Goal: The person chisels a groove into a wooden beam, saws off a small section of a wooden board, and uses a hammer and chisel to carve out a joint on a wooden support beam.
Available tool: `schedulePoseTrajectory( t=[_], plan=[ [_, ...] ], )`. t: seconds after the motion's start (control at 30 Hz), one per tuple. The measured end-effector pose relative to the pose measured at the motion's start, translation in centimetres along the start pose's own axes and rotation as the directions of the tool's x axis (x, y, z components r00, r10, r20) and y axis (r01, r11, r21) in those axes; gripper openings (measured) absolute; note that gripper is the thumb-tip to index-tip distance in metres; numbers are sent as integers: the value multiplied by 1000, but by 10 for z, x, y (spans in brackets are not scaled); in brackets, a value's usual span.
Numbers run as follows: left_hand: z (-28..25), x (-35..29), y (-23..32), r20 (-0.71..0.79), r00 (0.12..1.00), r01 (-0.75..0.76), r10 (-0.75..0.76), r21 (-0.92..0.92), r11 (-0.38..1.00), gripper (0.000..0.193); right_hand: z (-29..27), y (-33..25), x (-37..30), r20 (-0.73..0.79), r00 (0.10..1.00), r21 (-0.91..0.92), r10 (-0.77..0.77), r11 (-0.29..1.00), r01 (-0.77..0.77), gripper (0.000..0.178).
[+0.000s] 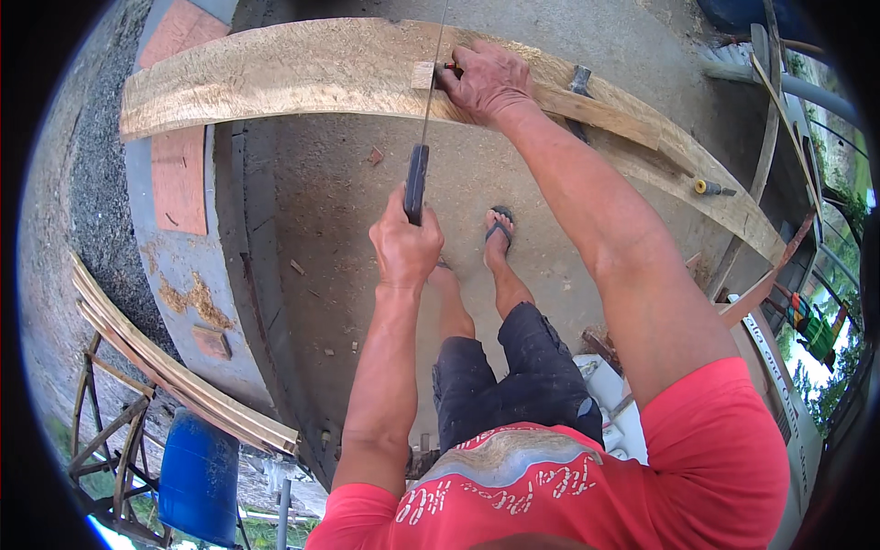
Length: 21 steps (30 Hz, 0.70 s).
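My left hand [406,243] is closed round the black handle of a handsaw [415,183]. The thin blade, seen nearly edge-on, points away from me and crosses a narrow wood strip [600,113] near its left end. That strip lies on a wide, curved wooden plank [275,69]. My right hand [486,81] grips the strip just right of the blade, its fingers bent over the wood. A small dark and red object [450,66] shows by the fingertips; its kind is unclear. Whether the teeth touch the strip cannot be made out.
A hammer-like tool [579,81] lies partly beneath the strip. Farther right on the plank sits a yellow-ended hand tool [710,187]. A concrete ledge [188,266] with sawdust stands left. Stacked boards [183,367] and a blue barrel [197,481] are at lower left.
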<state>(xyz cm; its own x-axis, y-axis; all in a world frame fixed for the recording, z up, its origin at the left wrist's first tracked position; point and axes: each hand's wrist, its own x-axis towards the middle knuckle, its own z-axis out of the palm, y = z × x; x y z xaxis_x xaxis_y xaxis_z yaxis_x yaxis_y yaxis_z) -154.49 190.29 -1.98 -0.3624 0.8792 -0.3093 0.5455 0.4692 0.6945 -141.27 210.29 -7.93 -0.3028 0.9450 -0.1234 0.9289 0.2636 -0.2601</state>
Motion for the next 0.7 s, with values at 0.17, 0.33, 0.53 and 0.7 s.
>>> schedulePoseTrajectory(
  t=[0.17,0.33,0.53,0.7],
  plan=[
    [-24,-119,-44,5,1000,29,-28,-109,994,33,1,23,0,-46,999,-12,9,1000,-10,41],
    [4,-16,-18,6,999,37,-37,-23,999,33,-4,0,0,-82,997,4,-5,1000,6,37],
    [-20,32,21,-66,998,-28,17,-170,985,32,-5,10,-2,-58,998,6,11,1000,-10,35],
    [-92,67,-44,-369,870,-293,328,147,945,43,-2,10,1,-77,997,-33,-12,999,9,36]
  ],
)
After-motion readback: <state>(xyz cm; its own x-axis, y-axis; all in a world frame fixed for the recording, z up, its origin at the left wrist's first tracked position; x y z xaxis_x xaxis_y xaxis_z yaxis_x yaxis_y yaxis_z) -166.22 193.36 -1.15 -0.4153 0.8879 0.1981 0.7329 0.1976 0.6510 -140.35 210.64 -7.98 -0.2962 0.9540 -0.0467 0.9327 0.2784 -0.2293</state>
